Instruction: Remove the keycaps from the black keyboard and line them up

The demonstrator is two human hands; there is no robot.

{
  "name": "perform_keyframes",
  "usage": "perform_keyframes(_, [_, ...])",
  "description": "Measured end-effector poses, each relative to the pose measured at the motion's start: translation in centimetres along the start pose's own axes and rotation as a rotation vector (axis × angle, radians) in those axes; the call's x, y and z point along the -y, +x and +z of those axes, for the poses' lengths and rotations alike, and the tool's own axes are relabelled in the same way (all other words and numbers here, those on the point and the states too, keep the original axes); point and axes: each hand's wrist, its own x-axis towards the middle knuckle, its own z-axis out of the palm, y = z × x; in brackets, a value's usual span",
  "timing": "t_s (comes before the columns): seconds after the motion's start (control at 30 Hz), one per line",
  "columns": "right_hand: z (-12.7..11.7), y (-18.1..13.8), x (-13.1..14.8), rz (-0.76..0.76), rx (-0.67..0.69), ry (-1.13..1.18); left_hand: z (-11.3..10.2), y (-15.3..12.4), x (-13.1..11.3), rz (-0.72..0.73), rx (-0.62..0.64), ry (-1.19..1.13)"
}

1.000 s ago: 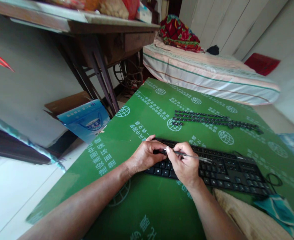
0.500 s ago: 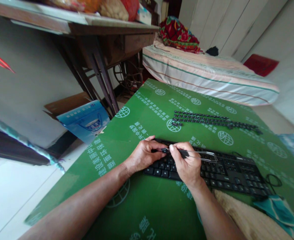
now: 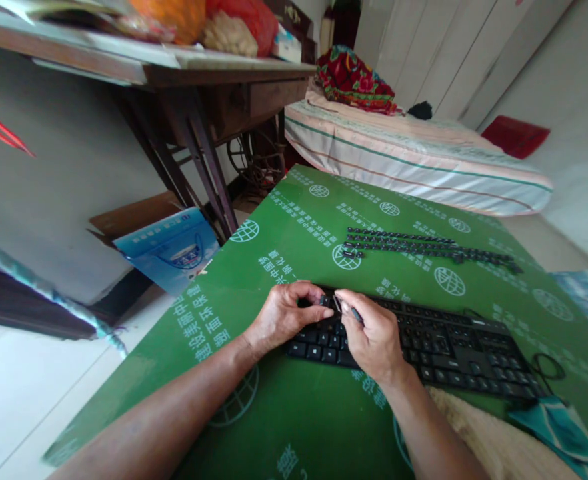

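- Keyboard of black plastic, long and rectangular, with low square keys and a thin, looped cord at its far right end, lying at a slant on the bench.
- Bench with a smooth, slightly glossy green top, printed with pale globe outlines and lines of characters.
- Loose key caps, small, dark and blocky, set out in long rows on the bench beyond the keyboard, well apart from both hands.
- Small dark piece above the left part of the keyboard, between the left hand's thumb and index finger; its shape is partly hidden.
- Slim tool with a dark handle and a bright metal end, the end just beside the dark piece.
- Left hand with its fingers curled and pinching the dark piece, the bare forearm slanting up from the lower left.
- Right hand with thumb and fingers closed around the tool, knuckles bent, its forearm rising from the lower right.
- Beige cloth, soft and fuzzy, beside the right forearm, with a teal striped cloth next to it.
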Motion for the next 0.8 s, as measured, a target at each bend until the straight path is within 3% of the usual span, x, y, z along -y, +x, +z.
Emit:
perform_keyframes(0.37, [0.31,0.11,0.07,-0.014,0.060,0.169,-0.10,-0.01,-0.63,-0.256,0.136,-0.476])
perform_keyframes(0.8, [0.52,0.10,0.11,0.027,0.036,0.196,-0.36,0.05,-0.41,-0.301,0.194,-0.600])
